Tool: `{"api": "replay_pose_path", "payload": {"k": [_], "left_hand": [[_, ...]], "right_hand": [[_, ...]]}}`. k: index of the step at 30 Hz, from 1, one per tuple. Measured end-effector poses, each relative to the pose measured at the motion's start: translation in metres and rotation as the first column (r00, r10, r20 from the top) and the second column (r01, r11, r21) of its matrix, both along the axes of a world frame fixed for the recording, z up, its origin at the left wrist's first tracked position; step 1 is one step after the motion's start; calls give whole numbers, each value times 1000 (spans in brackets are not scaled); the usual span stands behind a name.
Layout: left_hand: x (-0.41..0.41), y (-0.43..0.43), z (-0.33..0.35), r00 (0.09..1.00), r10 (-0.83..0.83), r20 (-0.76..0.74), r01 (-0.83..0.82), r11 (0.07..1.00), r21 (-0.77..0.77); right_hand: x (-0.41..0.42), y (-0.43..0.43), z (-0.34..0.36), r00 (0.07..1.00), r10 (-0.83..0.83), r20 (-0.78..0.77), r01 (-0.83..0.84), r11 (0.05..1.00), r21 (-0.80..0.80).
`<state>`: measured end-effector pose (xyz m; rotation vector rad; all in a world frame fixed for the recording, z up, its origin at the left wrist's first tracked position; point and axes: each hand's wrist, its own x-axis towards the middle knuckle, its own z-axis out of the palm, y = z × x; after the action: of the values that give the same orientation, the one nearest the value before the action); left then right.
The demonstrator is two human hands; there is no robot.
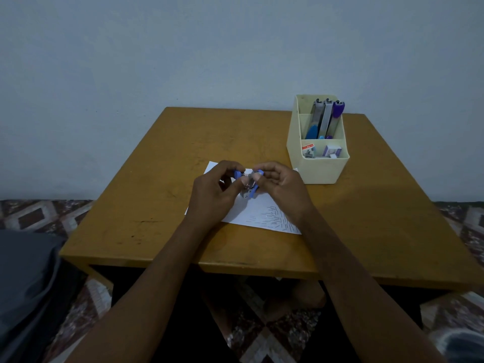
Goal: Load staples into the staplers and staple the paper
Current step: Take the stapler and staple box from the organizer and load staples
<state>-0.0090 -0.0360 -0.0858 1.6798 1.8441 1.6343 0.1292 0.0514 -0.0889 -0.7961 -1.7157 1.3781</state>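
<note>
Stapler (250, 192) mostly behind fingers (271, 169); staple box (333, 150) print illegible.

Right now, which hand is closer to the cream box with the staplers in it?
Right. The right hand holds the blue stapler just beside the near corner of the cream box; the left hand holds the stapler's other side, farther from the box.

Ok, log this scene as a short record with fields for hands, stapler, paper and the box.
paper: white sheet on brown wooden table, many staples in it
left hand: pinches small blue-and-grey stapler
right hand: pinches the same stapler
stapler: over the sheet, seemingly hinged open
box: cream plastic organiser, staplers upright at back, staple boxes in front
</note>
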Motion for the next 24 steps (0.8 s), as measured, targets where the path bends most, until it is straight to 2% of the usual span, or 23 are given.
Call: {"api": "replay_pose_path", "payload": {"k": [10, 14, 24], "left_hand": [[1, -5, 2, 990, -16, 140, 15, 1000, 8], [5, -6, 5, 996, -34, 88, 37, 999, -22], [5, -3, -1, 982, -60, -178, 48, 996, -68]], "right_hand": [[4, 2, 3, 985, -107, -137, 88, 986, -142], [6, 4, 5, 965, -104, -241, 48, 973, -227], [8, 5, 6, 952, -41, -302, -49, 957, -286]]}}
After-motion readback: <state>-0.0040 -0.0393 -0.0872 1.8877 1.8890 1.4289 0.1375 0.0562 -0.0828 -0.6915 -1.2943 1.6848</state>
